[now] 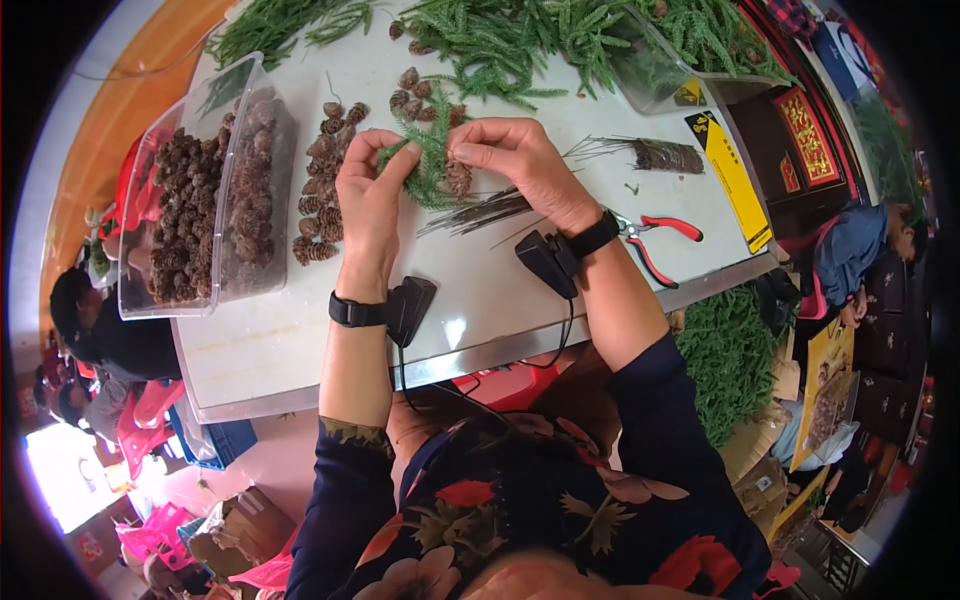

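Your white table ended in a metal edge nearer you than your left hand, leaving bare top beside that wrist. A clear plastic bin stood farther left. That hand pinched the conifer sprig; your right hand, angled inward, pinched the pine cone beside it.

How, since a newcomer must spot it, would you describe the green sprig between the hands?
On the white table, near its middle, find the left hand and right hand close together. The green sprig, covered in needles, is pinched in the left hand. Unlike the sprigs heaped along the far side, it is held.
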### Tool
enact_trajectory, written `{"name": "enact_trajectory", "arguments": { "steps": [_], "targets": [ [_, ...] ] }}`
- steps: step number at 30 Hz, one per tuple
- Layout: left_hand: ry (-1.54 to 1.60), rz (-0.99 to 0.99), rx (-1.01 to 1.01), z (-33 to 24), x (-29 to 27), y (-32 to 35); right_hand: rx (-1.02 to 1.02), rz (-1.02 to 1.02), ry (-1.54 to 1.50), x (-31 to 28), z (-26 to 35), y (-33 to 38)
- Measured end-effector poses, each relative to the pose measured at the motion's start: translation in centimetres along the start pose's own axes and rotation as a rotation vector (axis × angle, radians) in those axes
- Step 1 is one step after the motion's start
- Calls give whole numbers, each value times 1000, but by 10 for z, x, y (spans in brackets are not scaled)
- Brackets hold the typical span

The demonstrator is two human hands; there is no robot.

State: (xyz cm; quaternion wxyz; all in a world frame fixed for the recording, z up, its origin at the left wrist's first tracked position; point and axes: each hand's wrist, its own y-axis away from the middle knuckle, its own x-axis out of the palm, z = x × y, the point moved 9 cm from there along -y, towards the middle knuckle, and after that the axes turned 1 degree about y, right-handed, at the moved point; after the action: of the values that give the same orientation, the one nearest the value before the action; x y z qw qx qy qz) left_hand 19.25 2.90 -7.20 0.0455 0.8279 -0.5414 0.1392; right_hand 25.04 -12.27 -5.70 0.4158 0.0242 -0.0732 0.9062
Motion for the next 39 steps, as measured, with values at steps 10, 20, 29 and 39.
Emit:
{"name": "enact_trajectory", "arguments": {
  "steps": [10, 20, 29, 39],
  "targets": [
    [-352, 10, 235, -21, 15, 8, -459, -6, 353, 6, 41, 9],
    [-269, 20, 124, -17, 21, 10, -256, 58, 77, -3, 26, 3],
    [-375, 130, 141, -18, 29, 13, -297, 1, 166, 0, 33, 6],
    [92, 23, -142, -2, 15, 9, -196, -23, -129, -12, 30, 7]
  ]
}}
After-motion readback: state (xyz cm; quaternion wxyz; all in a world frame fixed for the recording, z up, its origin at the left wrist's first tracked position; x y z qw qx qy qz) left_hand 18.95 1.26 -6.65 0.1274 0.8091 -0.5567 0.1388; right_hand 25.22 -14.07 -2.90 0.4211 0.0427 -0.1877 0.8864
